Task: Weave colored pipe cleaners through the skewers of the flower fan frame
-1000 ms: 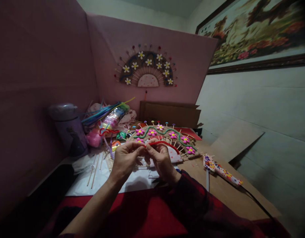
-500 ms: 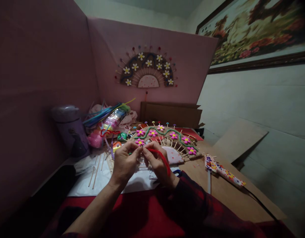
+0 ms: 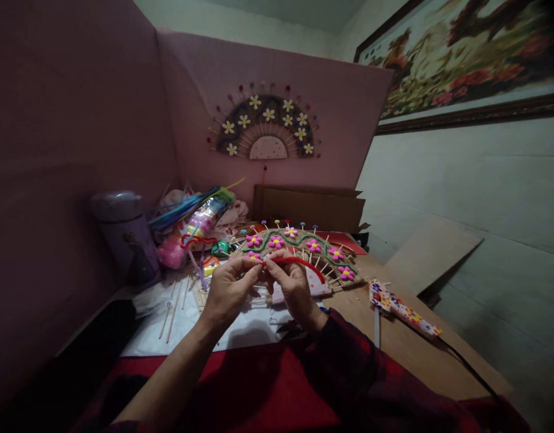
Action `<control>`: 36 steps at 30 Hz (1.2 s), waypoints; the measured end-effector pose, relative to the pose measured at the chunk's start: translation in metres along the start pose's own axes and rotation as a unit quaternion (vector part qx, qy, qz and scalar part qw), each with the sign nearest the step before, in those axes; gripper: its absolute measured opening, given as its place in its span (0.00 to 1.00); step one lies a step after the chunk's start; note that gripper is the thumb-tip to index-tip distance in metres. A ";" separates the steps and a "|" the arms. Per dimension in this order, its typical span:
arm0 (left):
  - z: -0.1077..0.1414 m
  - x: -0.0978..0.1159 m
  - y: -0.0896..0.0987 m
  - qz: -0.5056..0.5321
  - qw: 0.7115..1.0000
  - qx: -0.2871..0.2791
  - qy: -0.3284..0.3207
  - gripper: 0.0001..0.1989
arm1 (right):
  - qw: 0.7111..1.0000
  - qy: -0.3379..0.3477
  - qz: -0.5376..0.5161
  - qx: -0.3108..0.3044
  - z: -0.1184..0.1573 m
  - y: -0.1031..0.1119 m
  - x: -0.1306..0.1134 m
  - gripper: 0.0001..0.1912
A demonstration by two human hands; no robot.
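Observation:
A fuzzy red pipe cleaner point(image 3: 306, 263) is pinched at one end between the fingertips of my left hand point(image 3: 232, 287) and my right hand point(image 3: 292, 288). Its free length arches over the right hand and out to the right. Both hands are close together, thumbs against forefingers. Just behind them lies a fan-shaped craft piece point(image 3: 295, 240) wrapped in twine, with pink flowers, a wavy green strip and bead-tipped sticks along its rim. My hands cover its lower left part. Dark-handled scissors point(image 3: 291, 328) lie partly hidden under my right wrist.
A purple bottle point(image 3: 128, 240) stands at left beside bagged coloured clay point(image 3: 205, 216) and pipe cleaners. Thin wooden sticks point(image 3: 171, 316) lie on white paper. At right is a flower-patterned glue gun point(image 3: 403, 310) with a cord. A finished fan point(image 3: 268, 123) hangs on the pink board behind.
The red pipe cleaner's free end has swung up and right, from hanging over my right wrist to an arch. My right hand has turned slightly; both hands stay together.

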State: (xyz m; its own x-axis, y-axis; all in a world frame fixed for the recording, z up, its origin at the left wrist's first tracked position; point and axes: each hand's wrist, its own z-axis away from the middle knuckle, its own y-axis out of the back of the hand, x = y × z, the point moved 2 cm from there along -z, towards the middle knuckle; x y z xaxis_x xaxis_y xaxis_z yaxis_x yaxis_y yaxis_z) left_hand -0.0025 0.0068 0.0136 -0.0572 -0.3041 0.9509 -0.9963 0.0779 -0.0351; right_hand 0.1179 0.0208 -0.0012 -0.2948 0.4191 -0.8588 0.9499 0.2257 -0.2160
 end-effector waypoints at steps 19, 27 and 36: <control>0.005 -0.003 0.002 -0.221 0.957 0.068 -0.174 0.06 | 0.968 0.084 0.231 0.045 0.011 0.000 -0.001 0.04; -0.002 -0.005 0.005 0.028 0.999 0.035 0.012 0.09 | 0.989 0.059 0.134 -0.011 0.004 0.003 -0.005 0.06; -0.001 -0.008 0.005 -0.048 0.997 0.055 -0.030 0.05 | 0.971 0.084 0.226 0.003 0.006 0.005 0.000 0.09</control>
State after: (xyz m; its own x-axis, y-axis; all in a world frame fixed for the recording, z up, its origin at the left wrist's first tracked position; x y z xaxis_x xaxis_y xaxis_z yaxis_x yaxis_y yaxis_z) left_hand -0.0074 0.0101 0.0063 0.0387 -0.3625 0.9312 -0.9981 -0.0587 0.0186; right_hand 0.1232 0.0166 -0.0051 0.1397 0.6111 -0.7791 0.9867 -0.0197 0.1615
